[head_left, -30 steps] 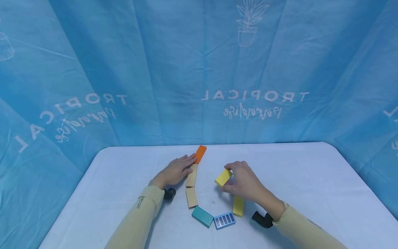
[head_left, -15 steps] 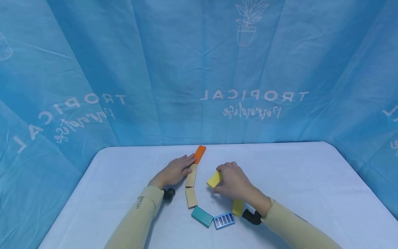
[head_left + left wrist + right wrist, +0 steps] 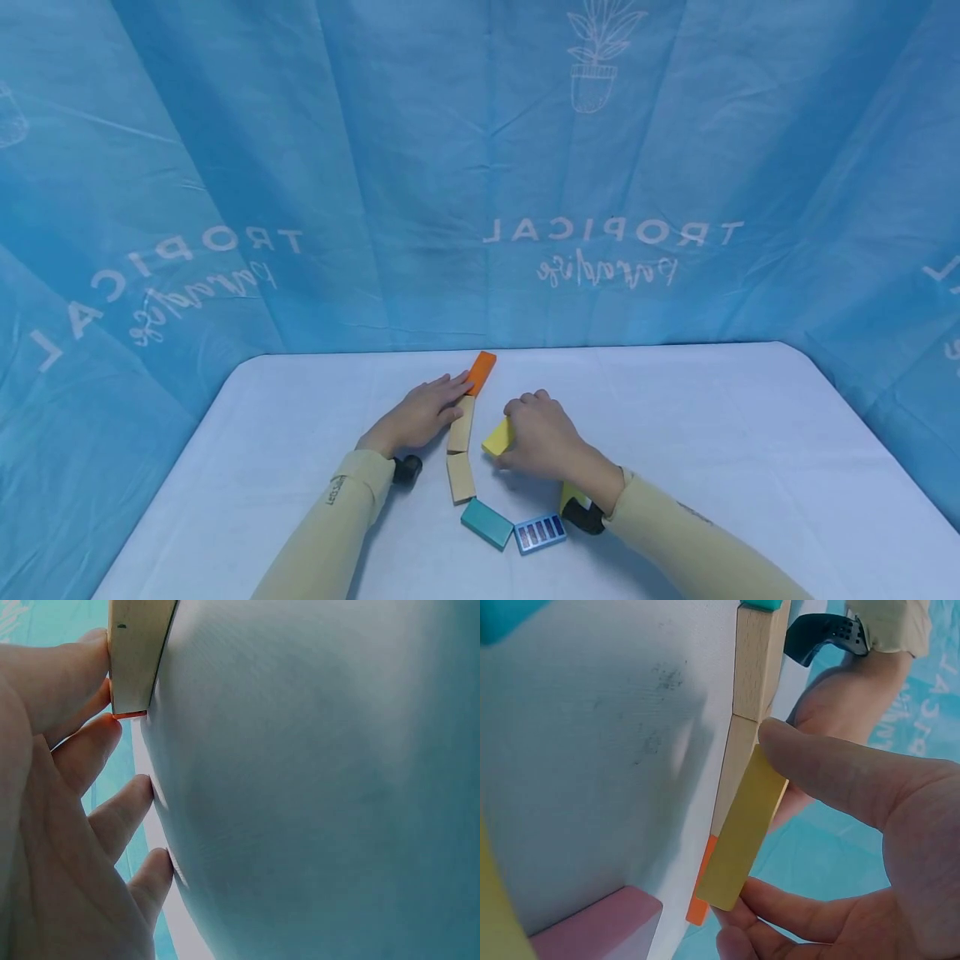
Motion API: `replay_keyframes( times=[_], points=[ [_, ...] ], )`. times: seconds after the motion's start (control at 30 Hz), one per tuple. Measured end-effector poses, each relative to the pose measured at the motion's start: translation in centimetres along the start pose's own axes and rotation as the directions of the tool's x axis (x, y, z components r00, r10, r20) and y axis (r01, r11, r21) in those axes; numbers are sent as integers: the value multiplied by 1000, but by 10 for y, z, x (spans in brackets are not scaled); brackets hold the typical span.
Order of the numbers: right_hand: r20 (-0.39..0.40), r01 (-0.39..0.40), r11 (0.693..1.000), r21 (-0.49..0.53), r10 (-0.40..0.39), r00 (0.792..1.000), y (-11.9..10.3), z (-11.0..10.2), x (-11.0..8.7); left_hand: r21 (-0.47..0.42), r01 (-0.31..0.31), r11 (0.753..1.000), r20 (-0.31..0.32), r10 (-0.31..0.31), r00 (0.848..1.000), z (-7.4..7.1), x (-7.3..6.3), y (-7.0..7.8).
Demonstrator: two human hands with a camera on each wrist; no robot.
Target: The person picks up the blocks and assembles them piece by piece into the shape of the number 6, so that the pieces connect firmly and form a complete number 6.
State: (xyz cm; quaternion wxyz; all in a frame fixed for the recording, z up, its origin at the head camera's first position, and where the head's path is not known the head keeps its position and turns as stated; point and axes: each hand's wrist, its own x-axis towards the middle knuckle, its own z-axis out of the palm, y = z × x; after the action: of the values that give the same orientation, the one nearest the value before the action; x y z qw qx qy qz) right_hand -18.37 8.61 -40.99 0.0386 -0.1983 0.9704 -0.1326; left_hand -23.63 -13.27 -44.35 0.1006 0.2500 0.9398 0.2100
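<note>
My right hand (image 3: 542,437) pinches a yellow block (image 3: 742,832) between thumb and fingers. In the right wrist view it is tilted, overlapping the wooden row; the head view shows only its left end. My left hand (image 3: 420,414) lies with extended, spread fingers beside the row. Its thumb touches the side of a plain wooden block (image 3: 462,427), and a fingertip is at the orange block (image 3: 481,372). A second wooden block (image 3: 461,478) continues the row toward me, followed by a teal block (image 3: 487,523) and a blue block with dark stripes (image 3: 540,533).
Another yellow block (image 3: 570,493) is partly hidden under the right wrist and its black camera (image 3: 583,517). A pink block (image 3: 604,930) shows low in the right wrist view. A blue curtain (image 3: 450,167) stands behind the white-covered table (image 3: 712,433).
My right hand has carried the yellow block leftward, closer to the wooden row, and its arm now covers more of the other yellow block. My left hand has stayed in place.
</note>
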Motion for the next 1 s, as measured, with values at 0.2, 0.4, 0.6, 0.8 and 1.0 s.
replay_keyframes(
  times=[0.2, 0.4, 0.6, 0.8, 1.0],
  points=[
    [46, 4, 1000, -13, -3, 999, -4, 2, 5, 3, 10, 1000, 5, -10, 1000, 0, 0, 0],
    [73, -3, 999, -42, 6, 997, -7, 5, 10, -7, 11, 1000, 5, -11, 1000, 0, 0, 0],
    [95, -11, 997, -70, 18, 995, -10, 9, 12, -5, 6, 1000, 7, -6, 1000, 0, 1, -1],
    [97, -17, 997, -72, 24, 995, -10, 11, 14, -9, -1, 1000, 5, 1, 1000, 0, 1, -1],
    [106, -49, 998, 46, 44, 993, 0, 11, 13, -6, 11, 1000, 6, -11, 1000, 0, 1, -1]
  ],
)
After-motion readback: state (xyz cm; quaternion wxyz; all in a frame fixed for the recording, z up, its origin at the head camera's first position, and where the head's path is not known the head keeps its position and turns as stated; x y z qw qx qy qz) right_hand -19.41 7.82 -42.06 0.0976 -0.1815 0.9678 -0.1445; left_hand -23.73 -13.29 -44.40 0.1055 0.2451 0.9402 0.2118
